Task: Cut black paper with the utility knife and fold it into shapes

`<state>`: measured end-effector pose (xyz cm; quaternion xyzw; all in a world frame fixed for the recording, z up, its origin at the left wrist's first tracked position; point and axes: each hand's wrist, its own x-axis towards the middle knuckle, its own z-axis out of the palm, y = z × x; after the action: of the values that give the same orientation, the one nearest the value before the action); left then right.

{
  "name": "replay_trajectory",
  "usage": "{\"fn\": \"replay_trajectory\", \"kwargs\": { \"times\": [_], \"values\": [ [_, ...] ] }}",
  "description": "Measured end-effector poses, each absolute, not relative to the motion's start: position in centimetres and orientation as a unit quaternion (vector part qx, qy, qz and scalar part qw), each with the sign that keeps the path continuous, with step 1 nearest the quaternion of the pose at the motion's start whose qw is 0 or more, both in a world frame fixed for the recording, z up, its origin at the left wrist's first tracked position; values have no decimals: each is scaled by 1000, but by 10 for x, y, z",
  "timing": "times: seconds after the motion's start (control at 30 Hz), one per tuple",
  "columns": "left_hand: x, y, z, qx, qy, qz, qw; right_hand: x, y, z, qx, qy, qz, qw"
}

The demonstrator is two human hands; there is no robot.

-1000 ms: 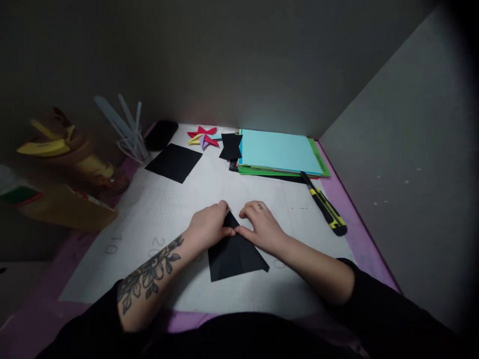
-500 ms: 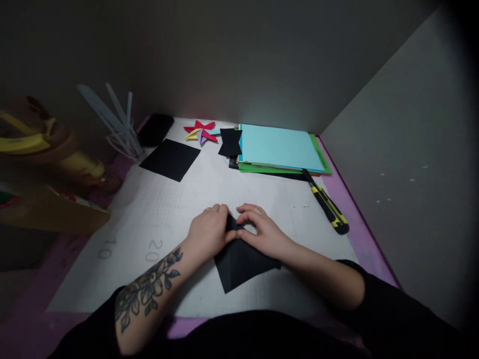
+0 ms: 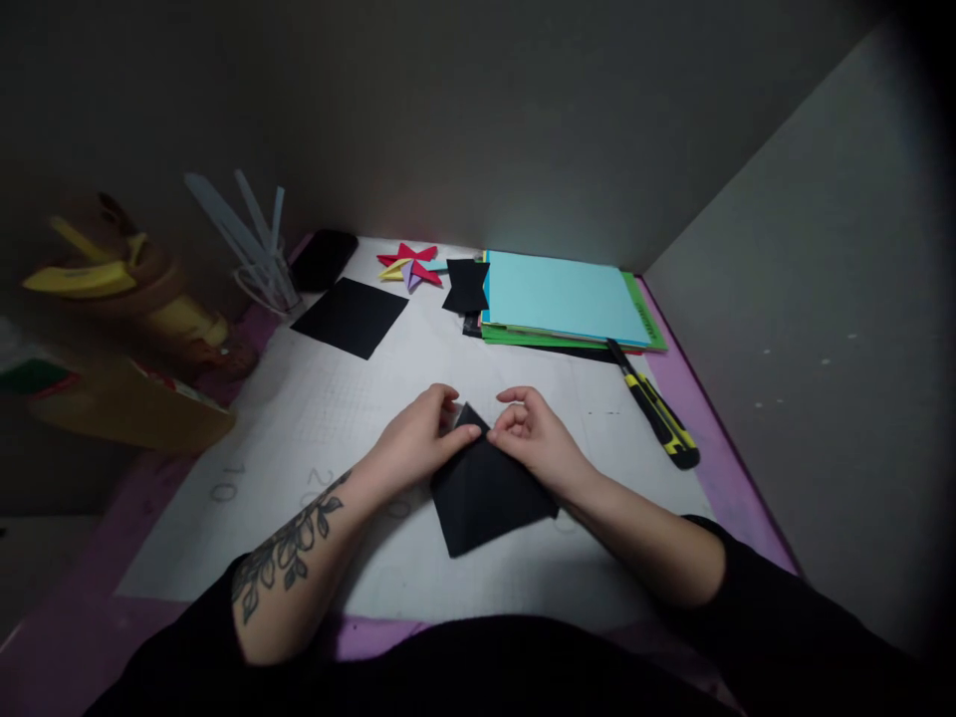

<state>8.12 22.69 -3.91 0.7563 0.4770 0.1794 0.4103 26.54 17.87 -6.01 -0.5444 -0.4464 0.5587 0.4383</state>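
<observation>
A black paper sheet point(image 3: 489, 498) lies on the white mat in front of me, one corner pointing away between my hands. My left hand point(image 3: 418, 438) is at its upper left edge, the thumb pressed on the paper near that corner and the fingers curled at the side. On the right of the corner, my right hand point(image 3: 542, 438) pinches the paper's upper edge between thumb and fingers. Near the corner, the paper's folds are too dark to make out.
Further back are a black square point(image 3: 351, 317), a notched black piece point(image 3: 467, 287), a colourful folded star point(image 3: 410, 267) and a paper stack point(image 3: 564, 299). A cutter point(image 3: 657, 413) lies right. Left stand a clear holder point(image 3: 273, 284) and a brown pot point(image 3: 171, 289).
Both hands have moved slightly away from me along with the paper. They have drawn a little apart, uncovering the far corner. The camera view has shifted slightly.
</observation>
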Motion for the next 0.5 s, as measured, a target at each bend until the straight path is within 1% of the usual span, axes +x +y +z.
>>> {"fn": "replay_trajectory", "kwargs": {
  "times": [0.1,0.2,0.3,0.5],
  "values": [
    [85,227,-38,658,456,225,556,266,181,-56,-524,-406,541,518],
    [89,224,-34,590,449,207,638,265,179,-56,-510,-393,566,516],
    [90,221,-31,586,434,180,660,265,178,-57,-510,-395,590,485],
    [93,216,-32,597,403,146,678,262,178,-49,-536,-422,562,468]
  ]
}}
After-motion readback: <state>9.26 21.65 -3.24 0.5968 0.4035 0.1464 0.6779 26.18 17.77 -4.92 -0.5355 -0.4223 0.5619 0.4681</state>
